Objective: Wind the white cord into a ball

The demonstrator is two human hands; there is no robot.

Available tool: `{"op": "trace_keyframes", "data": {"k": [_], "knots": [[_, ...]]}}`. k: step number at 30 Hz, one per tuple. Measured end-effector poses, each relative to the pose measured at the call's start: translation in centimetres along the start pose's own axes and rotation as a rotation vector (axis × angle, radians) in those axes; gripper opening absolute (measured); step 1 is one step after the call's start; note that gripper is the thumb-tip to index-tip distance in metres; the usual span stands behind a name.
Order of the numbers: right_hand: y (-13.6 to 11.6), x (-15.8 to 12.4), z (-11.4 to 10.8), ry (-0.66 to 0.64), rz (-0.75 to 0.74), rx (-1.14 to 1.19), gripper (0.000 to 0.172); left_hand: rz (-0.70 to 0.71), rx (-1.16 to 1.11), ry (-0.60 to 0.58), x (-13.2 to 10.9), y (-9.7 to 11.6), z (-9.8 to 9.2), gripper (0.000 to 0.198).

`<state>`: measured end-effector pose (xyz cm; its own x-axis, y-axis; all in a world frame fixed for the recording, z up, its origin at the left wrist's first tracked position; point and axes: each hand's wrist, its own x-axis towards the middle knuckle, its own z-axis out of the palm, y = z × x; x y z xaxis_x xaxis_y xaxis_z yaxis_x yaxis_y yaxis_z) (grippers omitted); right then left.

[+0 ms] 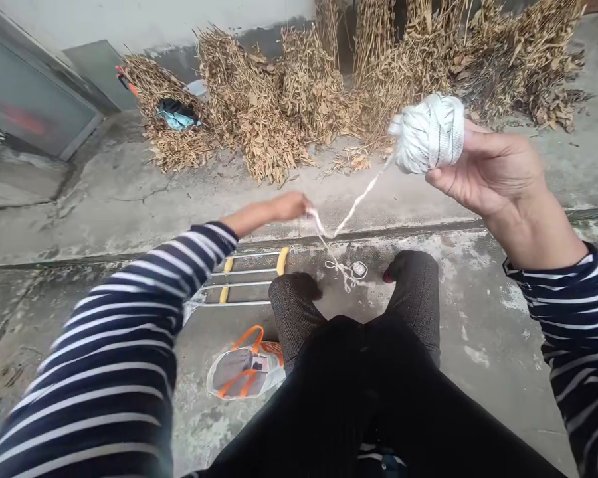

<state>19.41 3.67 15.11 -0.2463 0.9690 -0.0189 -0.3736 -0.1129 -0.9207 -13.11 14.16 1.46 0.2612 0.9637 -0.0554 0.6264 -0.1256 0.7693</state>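
Raised at the right, my right hand grips a thick ball of flat white woven strap, thumb below it. From the ball's left end a twisted white cord sags across to my left hand. That hand is closed on the cord, its fingers slightly blurred. Below it the cord runs down to the ground. A loose tangle of white cord with a small wound bundle lies there between my feet.
Crutches with yellow pads lie on the concrete at my left. Beside my left leg stands a white bag with orange handles. Bundles of dry stalks lean along the wall, a blue and black cloth among them.
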Motion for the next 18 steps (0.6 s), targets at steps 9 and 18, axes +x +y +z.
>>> {"op": "trace_keyframes", "data": {"k": [9, 18], "knots": [[-0.7, 0.0, 0.3, -0.102, -0.004, -0.014, 0.033, 0.161, -0.1, -0.433, 3.0, 6.1, 11.3, 0.024], [1.4, 0.2, -1.2, -0.098, 0.09, 0.079, 0.044, -0.224, -0.004, -0.376, -6.2, -8.7, 8.1, 0.018]]}}
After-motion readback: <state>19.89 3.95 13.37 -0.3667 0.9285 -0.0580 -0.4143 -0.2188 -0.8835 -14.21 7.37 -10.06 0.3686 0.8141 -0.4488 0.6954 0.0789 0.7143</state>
